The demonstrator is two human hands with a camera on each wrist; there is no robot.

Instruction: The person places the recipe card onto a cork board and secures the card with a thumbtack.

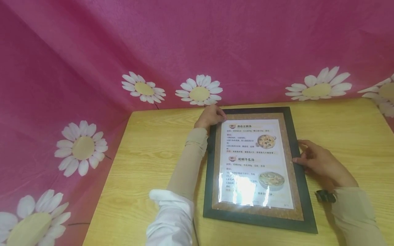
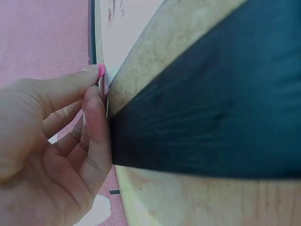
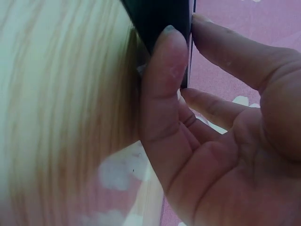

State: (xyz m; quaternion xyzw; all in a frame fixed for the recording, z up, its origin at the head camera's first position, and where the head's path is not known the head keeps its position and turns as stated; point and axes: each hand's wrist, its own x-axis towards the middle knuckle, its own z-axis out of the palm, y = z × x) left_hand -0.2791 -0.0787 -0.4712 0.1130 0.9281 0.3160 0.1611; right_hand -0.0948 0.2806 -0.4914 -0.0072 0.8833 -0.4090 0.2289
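Observation:
A black-framed cork board (image 1: 260, 214) lies tilted on the wooden table, bearing a glossy printed recipe sheet (image 1: 255, 164) with Chinese text and two dish pictures. At the board's upper left corner, my left hand (image 1: 210, 116) pinches a small pink pushpin (image 2: 101, 70) between thumb and finger, right by the corner of the sheet. The pin's point is hidden. My right hand (image 1: 320, 162) grips the right edge of the black frame, with the frame's edge (image 3: 164, 16) between its thumb and fingers.
Pink cloth with white daisies (image 1: 200, 90) hangs behind and to the left of the wooden table (image 1: 132, 174). A small black object (image 1: 325, 196) sits at my right wrist. Bright glare covers the lower part of the sheet.

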